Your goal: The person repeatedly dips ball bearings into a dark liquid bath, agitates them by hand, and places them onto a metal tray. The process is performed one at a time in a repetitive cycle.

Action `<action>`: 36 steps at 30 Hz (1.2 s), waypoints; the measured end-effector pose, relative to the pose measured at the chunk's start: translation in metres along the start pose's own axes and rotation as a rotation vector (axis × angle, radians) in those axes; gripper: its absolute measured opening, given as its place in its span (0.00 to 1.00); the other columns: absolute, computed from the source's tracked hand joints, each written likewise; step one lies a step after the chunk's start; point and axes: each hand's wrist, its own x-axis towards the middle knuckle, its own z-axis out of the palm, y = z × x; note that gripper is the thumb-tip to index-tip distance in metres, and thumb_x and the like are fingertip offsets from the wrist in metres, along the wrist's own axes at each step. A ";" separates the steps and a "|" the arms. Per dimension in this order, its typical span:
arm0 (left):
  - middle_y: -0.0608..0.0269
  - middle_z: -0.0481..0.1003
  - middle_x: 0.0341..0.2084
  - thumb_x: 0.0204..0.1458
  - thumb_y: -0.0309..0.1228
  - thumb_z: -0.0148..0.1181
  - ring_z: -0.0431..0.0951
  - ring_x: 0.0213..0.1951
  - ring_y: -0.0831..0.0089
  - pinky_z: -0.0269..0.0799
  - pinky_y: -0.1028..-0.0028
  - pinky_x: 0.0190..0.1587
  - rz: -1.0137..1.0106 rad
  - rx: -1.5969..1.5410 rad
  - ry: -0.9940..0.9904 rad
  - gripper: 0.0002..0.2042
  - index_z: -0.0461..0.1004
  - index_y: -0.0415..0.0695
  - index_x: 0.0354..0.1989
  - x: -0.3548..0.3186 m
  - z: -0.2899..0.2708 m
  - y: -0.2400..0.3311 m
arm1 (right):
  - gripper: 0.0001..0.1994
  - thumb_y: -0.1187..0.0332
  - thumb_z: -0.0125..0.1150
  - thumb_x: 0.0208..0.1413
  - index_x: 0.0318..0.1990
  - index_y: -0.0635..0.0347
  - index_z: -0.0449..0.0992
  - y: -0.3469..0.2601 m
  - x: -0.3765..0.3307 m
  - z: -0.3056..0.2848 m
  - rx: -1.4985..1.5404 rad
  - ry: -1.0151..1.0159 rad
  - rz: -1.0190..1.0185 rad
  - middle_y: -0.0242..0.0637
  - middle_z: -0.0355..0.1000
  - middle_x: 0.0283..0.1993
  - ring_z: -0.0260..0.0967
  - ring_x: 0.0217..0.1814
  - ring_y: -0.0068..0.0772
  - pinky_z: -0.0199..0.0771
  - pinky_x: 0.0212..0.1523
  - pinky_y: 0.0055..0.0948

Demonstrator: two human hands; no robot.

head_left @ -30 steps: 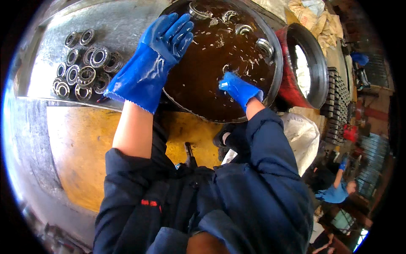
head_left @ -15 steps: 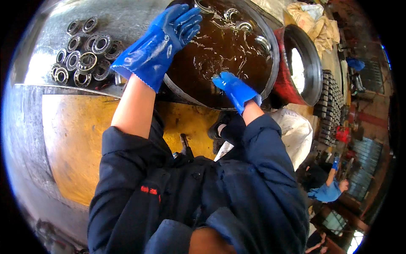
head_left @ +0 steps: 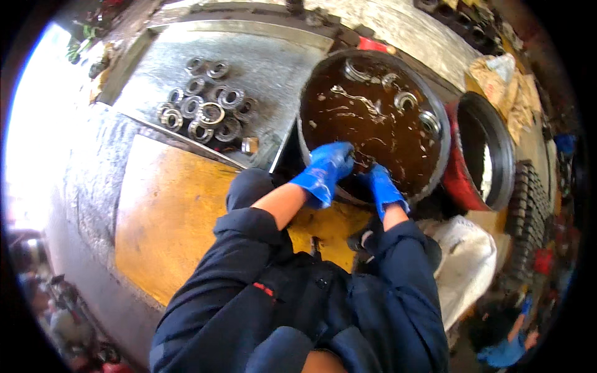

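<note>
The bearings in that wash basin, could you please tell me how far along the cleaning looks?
Done: a cluster of bearings lies on the grey metal tray to the left. In hand: the left hand and right hand, both in blue gloves, reach into the near edge of the basin of brown liquid; what they grip is hidden. Left: several bearing rings remain in the liquid.

Basin (head_left: 439, 118) is sitting far centre-right, liquid (head_left: 373, 133) filling it, several bearings (head_left: 407, 99) lying in it along the far side. Both hands are reaching in at its near rim: left hand (head_left: 326, 171) just left of right hand (head_left: 380, 185), close together. Tray (head_left: 280, 74) is lying left of the basin, a cluster of bearings (head_left: 205, 115) sitting on it. Drum (head_left: 482, 152) is standing right of the basin. Sack (head_left: 463, 264) is lying near-right, below the drum.
</note>
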 end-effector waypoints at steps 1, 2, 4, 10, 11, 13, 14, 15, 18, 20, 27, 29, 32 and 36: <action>0.55 0.82 0.44 0.51 0.39 0.57 0.82 0.48 0.51 0.77 0.56 0.51 -0.091 0.100 0.007 0.17 0.80 0.55 0.49 -0.021 -0.002 -0.021 | 0.30 0.49 0.72 0.47 0.55 0.59 0.79 -0.033 -0.002 0.022 -0.125 -0.057 0.038 0.52 0.79 0.54 0.76 0.57 0.50 0.76 0.57 0.44; 0.56 0.82 0.44 0.51 0.38 0.57 0.82 0.47 0.52 0.77 0.55 0.51 -0.099 0.122 0.005 0.17 0.80 0.55 0.50 -0.020 -0.001 -0.005 | 0.30 0.49 0.72 0.47 0.55 0.59 0.79 -0.021 -0.003 0.010 -0.117 -0.036 0.026 0.52 0.79 0.54 0.76 0.57 0.50 0.76 0.57 0.44; 0.57 0.83 0.44 0.52 0.37 0.57 0.83 0.46 0.53 0.77 0.54 0.50 -0.156 0.176 -0.009 0.17 0.80 0.57 0.51 -0.013 -0.004 0.008 | 0.33 0.49 0.73 0.47 0.57 0.61 0.77 -0.017 0.001 -0.002 -0.038 -0.046 0.045 0.52 0.77 0.57 0.74 0.60 0.52 0.74 0.60 0.44; 0.67 0.84 0.45 0.55 0.35 0.58 0.85 0.46 0.56 0.78 0.55 0.47 -0.289 0.275 0.031 0.16 0.81 0.64 0.52 -0.016 0.014 -0.026 | 0.30 0.50 0.72 0.50 0.55 0.61 0.79 -0.085 -0.043 -0.043 0.003 -0.195 -0.057 0.54 0.77 0.56 0.74 0.61 0.55 0.73 0.60 0.45; 0.67 0.84 0.45 0.55 0.35 0.58 0.85 0.46 0.56 0.78 0.55 0.47 -0.289 0.271 0.034 0.16 0.81 0.64 0.52 -0.013 0.022 -0.020 | 0.30 0.47 0.71 0.51 0.54 0.60 0.80 -0.076 -0.038 -0.042 -0.022 -0.202 -0.070 0.53 0.77 0.56 0.74 0.61 0.53 0.74 0.59 0.45; 0.68 0.84 0.44 0.56 0.37 0.58 0.85 0.45 0.59 0.79 0.54 0.44 -0.262 0.409 -0.064 0.15 0.82 0.64 0.51 -0.017 0.020 -0.022 | 0.26 0.51 0.67 0.55 0.55 0.59 0.80 -0.083 -0.051 -0.041 0.193 -0.193 -0.159 0.53 0.76 0.58 0.73 0.62 0.55 0.74 0.59 0.44; 0.67 0.84 0.44 0.56 0.37 0.58 0.86 0.45 0.59 0.79 0.54 0.43 -0.218 0.477 -0.081 0.14 0.82 0.64 0.50 -0.016 0.021 -0.021 | 0.25 0.51 0.66 0.56 0.55 0.59 0.80 -0.071 -0.044 -0.037 0.216 -0.174 -0.188 0.53 0.76 0.58 0.73 0.63 0.55 0.73 0.60 0.44; 0.66 0.84 0.44 0.55 0.37 0.59 0.86 0.44 0.60 0.80 0.55 0.41 -0.193 0.558 -0.098 0.13 0.82 0.63 0.48 -0.016 0.023 -0.024 | 0.25 0.51 0.66 0.56 0.54 0.60 0.81 -0.062 -0.041 -0.021 0.066 -0.030 -0.115 0.55 0.77 0.56 0.73 0.61 0.56 0.73 0.59 0.45; 0.63 0.84 0.44 0.52 0.35 0.61 0.86 0.44 0.58 0.79 0.54 0.42 -0.217 0.419 -0.014 0.12 0.82 0.60 0.45 -0.005 0.019 -0.024 | 0.29 0.49 0.68 0.52 0.54 0.63 0.80 -0.015 0.021 0.008 0.006 -0.079 -0.107 0.55 0.79 0.53 0.76 0.57 0.57 0.75 0.57 0.47; 0.63 0.84 0.43 0.51 0.34 0.62 0.85 0.43 0.58 0.79 0.53 0.42 -0.238 0.301 -0.034 0.12 0.82 0.59 0.45 0.002 0.007 0.005 | 0.30 0.49 0.69 0.51 0.55 0.62 0.79 0.015 0.047 0.006 -0.036 -0.058 -0.091 0.54 0.79 0.53 0.75 0.57 0.58 0.75 0.57 0.47; 0.61 0.83 0.41 0.50 0.32 0.63 0.85 0.44 0.54 0.76 0.53 0.45 -0.290 0.219 -0.022 0.12 0.82 0.56 0.45 -0.020 0.007 -0.014 | 0.25 0.51 0.67 0.52 0.51 0.62 0.80 -0.030 -0.007 0.003 -0.143 -0.150 -0.107 0.58 0.77 0.54 0.74 0.58 0.60 0.76 0.55 0.49; 0.60 0.83 0.42 0.51 0.32 0.63 0.85 0.44 0.54 0.76 0.53 0.45 -0.306 0.229 -0.038 0.12 0.82 0.55 0.45 -0.022 0.008 -0.015 | 0.24 0.53 0.66 0.54 0.50 0.64 0.80 -0.052 -0.023 0.000 -0.273 -0.094 -0.038 0.58 0.77 0.54 0.74 0.59 0.59 0.76 0.56 0.49; 0.59 0.83 0.43 0.51 0.33 0.63 0.84 0.46 0.53 0.75 0.53 0.46 -0.290 0.249 -0.044 0.12 0.82 0.55 0.45 -0.020 0.002 -0.013 | 0.27 0.48 0.53 0.64 0.49 0.67 0.80 -0.071 -0.040 -0.016 -0.331 -0.029 -0.057 0.59 0.76 0.55 0.74 0.58 0.60 0.75 0.55 0.52; 0.58 0.83 0.43 0.52 0.32 0.62 0.84 0.47 0.53 0.75 0.53 0.47 -0.240 0.290 -0.094 0.11 0.82 0.53 0.44 -0.018 0.001 -0.009 | 0.26 0.50 0.47 0.68 0.52 0.67 0.79 -0.040 -0.009 0.013 -0.205 -0.059 0.007 0.55 0.76 0.57 0.74 0.58 0.55 0.72 0.58 0.52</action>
